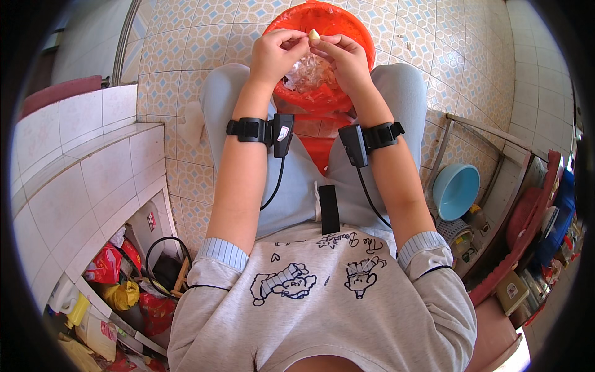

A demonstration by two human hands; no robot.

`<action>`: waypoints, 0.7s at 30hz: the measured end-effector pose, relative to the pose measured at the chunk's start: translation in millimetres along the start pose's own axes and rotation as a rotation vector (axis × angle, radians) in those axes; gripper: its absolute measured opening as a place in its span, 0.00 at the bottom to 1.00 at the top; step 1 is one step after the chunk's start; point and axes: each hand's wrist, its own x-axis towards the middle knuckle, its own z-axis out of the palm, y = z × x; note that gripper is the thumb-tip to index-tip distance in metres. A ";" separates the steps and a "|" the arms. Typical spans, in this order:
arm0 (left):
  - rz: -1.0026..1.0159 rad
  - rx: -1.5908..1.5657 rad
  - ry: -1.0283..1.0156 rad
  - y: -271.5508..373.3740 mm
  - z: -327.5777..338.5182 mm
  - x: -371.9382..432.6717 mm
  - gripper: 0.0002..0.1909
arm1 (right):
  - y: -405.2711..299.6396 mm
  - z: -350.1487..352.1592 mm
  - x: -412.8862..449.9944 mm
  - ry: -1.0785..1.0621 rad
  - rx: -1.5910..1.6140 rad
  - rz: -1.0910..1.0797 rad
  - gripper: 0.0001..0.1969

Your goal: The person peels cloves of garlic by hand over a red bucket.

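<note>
A pale, peeled-looking garlic clove [314, 35] is pinched between the thumb and forefinger of my right hand [344, 58]. My left hand [278, 55] meets it from the other side, thumb and forefinger brought together at the clove's edge. Whether those left fingertips grip the clove or a scrap of skin is too small to tell. Both hands are over a red plastic bucket [367, 35] lined with a red bag, which stands on the floor between my knees. Inside lie thin, papery, whitish and pinkish peelings [310, 74], partly hidden by my hands.
At the right, a light-blue basin [458, 191] rests by a metal-framed rack [441, 153], with bottles [465, 244] below. Bagged items [104, 265] fill a recess under the tiled ledge [93, 153] at left. Small scraps [408, 45] lie on the patterned tile floor [204, 51].
</note>
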 end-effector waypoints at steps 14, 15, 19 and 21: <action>-0.061 0.006 -0.078 -0.3 0.7 -1.2 0.04 | -2.6 -0.2 0.0 0.056 -0.101 -0.004 0.06; -0.058 0.010 -0.085 -0.2 0.5 -1.0 0.04 | -2.6 0.2 -0.3 0.059 -0.104 -0.002 0.07; -0.069 0.019 -0.094 -0.7 0.2 -1.3 0.04 | -3.4 1.8 -1.0 0.062 -0.093 -0.006 0.07; -0.075 0.019 -0.090 -1.5 0.5 -1.3 0.04 | -4.0 3.0 -1.7 0.055 -0.087 -0.008 0.08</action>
